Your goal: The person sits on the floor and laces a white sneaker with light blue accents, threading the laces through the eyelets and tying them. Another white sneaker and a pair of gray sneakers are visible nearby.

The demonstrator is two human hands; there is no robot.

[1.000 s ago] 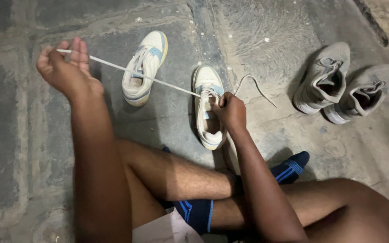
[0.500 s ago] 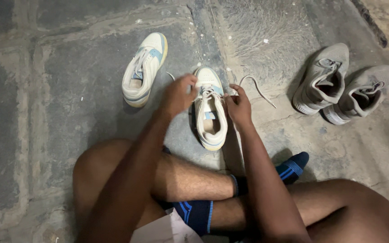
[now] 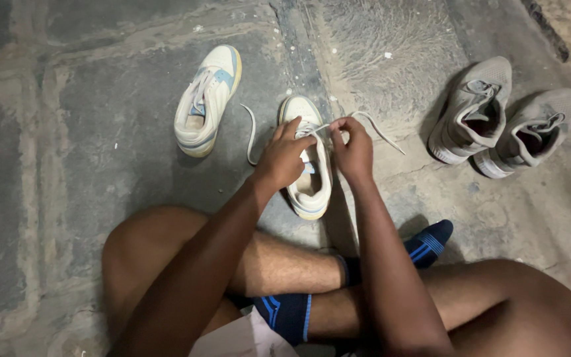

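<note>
A white sneaker with blue and yellow trim (image 3: 308, 192) lies on the stone floor in front of my crossed legs. My left hand (image 3: 284, 157) rests over its tongue and pinches the white shoelace (image 3: 251, 132), whose left end curls loose onto the floor. My right hand (image 3: 353, 149) holds the lace just right of the shoe, and the other end trails away to the right. The matching sneaker (image 3: 205, 99) lies on its own to the upper left.
A pair of grey mesh sneakers (image 3: 474, 109) sits side by side at the right. I sit cross-legged in dark blue socks (image 3: 427, 241). The floor is rough stone slabs with wide joints.
My left hand came in from the far left, where it held the lace stretched taut, and now sits on the shoe. The lace has gone slack. My right hand shifted slightly up.
</note>
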